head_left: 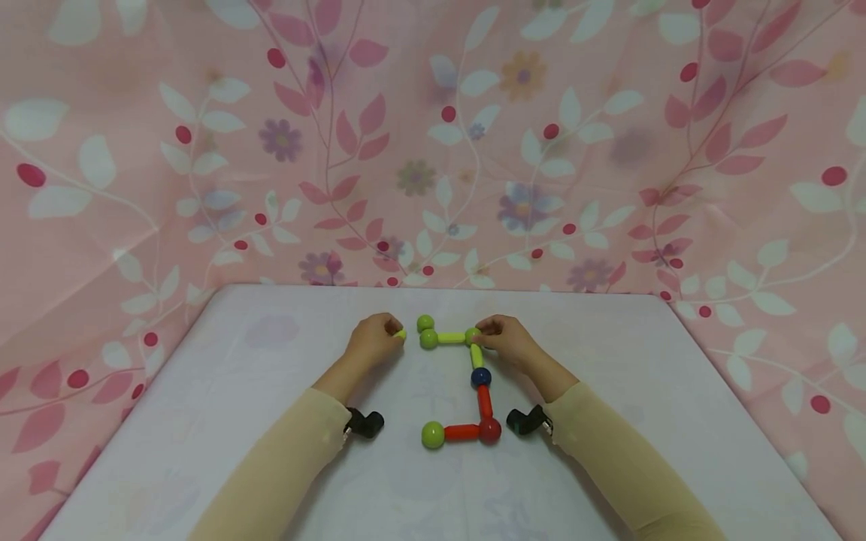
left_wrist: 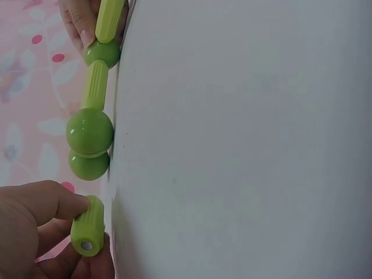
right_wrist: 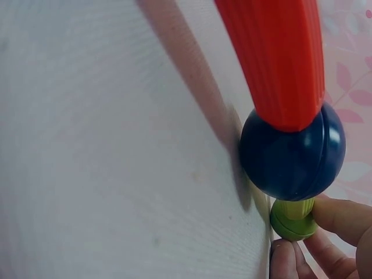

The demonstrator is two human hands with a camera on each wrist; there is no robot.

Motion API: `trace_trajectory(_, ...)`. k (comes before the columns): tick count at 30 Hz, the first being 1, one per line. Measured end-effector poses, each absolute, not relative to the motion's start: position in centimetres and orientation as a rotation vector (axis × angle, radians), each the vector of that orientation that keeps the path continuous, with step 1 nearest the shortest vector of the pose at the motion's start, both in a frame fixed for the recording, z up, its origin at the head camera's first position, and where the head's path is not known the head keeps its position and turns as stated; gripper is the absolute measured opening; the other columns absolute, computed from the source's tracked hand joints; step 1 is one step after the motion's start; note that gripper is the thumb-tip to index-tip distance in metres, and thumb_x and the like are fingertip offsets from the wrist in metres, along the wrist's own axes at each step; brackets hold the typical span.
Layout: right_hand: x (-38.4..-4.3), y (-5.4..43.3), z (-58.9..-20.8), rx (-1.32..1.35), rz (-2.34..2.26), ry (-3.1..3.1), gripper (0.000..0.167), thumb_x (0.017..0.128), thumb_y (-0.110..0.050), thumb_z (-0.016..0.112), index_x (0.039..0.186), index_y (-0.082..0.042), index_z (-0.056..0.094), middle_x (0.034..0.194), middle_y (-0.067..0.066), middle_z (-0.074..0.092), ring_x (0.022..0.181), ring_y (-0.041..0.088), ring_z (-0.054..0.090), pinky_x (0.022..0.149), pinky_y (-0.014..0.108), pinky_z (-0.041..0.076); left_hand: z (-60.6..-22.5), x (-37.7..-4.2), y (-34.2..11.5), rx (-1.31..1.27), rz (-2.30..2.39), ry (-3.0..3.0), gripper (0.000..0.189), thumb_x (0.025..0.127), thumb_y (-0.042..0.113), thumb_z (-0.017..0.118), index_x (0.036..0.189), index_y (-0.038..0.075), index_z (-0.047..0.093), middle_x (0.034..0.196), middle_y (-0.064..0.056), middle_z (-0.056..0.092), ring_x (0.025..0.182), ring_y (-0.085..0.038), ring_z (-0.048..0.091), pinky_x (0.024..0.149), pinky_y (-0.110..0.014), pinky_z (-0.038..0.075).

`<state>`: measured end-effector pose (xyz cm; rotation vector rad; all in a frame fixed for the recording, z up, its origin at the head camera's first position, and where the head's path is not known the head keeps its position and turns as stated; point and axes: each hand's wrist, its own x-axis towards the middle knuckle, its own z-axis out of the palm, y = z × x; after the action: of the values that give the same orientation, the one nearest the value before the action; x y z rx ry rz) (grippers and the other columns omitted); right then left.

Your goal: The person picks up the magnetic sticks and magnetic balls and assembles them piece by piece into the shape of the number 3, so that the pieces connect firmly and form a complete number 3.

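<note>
My left hand (head_left: 374, 340) pinches a short lime-green rod (left_wrist: 89, 226) between thumb and fingers; a round metal spot shows on its end. My right hand (head_left: 509, 342) holds a green ball (right_wrist: 293, 224) at the far right corner of a joined chain of balls and rods. From that corner a lime rod (head_left: 451, 339) runs left to another green ball (head_left: 429, 339), with one more green ball (head_left: 425, 323) close behind it. A second lime rod (head_left: 477, 356) leads toward me to a dark blue ball (head_left: 481, 377). The left hand's rod is apart from these balls.
Past the blue ball, a red rod (head_left: 485, 402) joins a red ball (head_left: 490, 430). Another red rod (head_left: 463, 432) links it to a green ball (head_left: 433, 435) on the near side. Everything lies on a white-covered table (head_left: 271, 451) before a pink floral cloth (head_left: 433, 150).
</note>
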<state>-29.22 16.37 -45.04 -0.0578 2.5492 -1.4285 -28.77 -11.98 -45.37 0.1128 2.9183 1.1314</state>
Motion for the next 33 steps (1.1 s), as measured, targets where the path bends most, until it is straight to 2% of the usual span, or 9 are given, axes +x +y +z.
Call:
trace_trajectory(6, -29.1, 16.4, -45.0, -0.070, -1.413, 2.563, 0.034, 0.092, -0.020, 0.075, 0.120, -0.003, 0.065, 0.110, 0.012, 0.064, 0.098, 0.024, 0.056, 0.082, 0.031, 0.048, -45.4, -27.8, -12.6, 0.159, 1.143, 2.868, 0.016, 0.088, 0.016, 0.072, 0.102, 0.009, 0.071, 0.095, -0.005, 0.068, 0.092, -0.023, 0.061, 0.087, -0.042, 0.049)
trace_trajectory(15, -28.8, 16.5, -45.0, -0.068, -1.413, 2.555, 0.036, 0.093, -0.019, 0.074, 0.123, -0.002, 0.063, 0.117, 0.013, 0.065, 0.108, 0.026, 0.059, 0.093, 0.038, 0.049, -45.2, -26.2, -12.9, 0.246, 1.163, 2.801, 0.016, 0.089, 0.017, 0.076, 0.102, 0.010, 0.071, 0.093, -0.002, 0.066, 0.089, -0.019, 0.060, 0.085, -0.038, 0.050)
trace_trajectory(22, -28.1, 17.0, -44.8, -0.062, -1.387, 2.538, 0.042, 0.093, -0.020, 0.073, 0.129, -0.003, 0.060, 0.119, 0.014, 0.066, 0.109, 0.027, 0.060, 0.096, 0.041, 0.049, -44.9, -25.2, -12.4, 0.300, 1.153, 2.723, 0.014, 0.089, 0.019, 0.076, 0.100, 0.014, 0.071, 0.092, 0.002, 0.065, 0.086, -0.016, 0.059, 0.079, -0.034, 0.051)
trace_trajectory(26, -27.3, 17.7, -44.6, -0.068, -1.371, 2.518, 0.041, 0.093, -0.020, 0.073, 0.128, -0.004, 0.059, 0.116, 0.012, 0.067, 0.106, 0.026, 0.061, 0.094, 0.040, 0.050, -44.7, -24.8, -12.0, 0.360, 1.152, 2.695, 0.012, 0.089, 0.018, 0.076, 0.100, 0.014, 0.071, 0.091, 0.003, 0.065, 0.086, -0.015, 0.059, 0.077, -0.032, 0.052)
trace_trajectory(33, -25.8, 18.3, -44.3, -0.141, -1.311, 2.500, 0.029, 0.092, -0.019, 0.074, 0.117, -0.005, 0.065, 0.108, 0.007, 0.067, 0.098, 0.022, 0.060, 0.084, 0.033, 0.051, -44.7, -24.1, -11.1, 0.451, 1.157, 2.638, 0.012, 0.090, 0.015, 0.075, 0.101, 0.013, 0.071, 0.091, 0.002, 0.065, 0.085, -0.014, 0.059, 0.072, -0.028, 0.053)
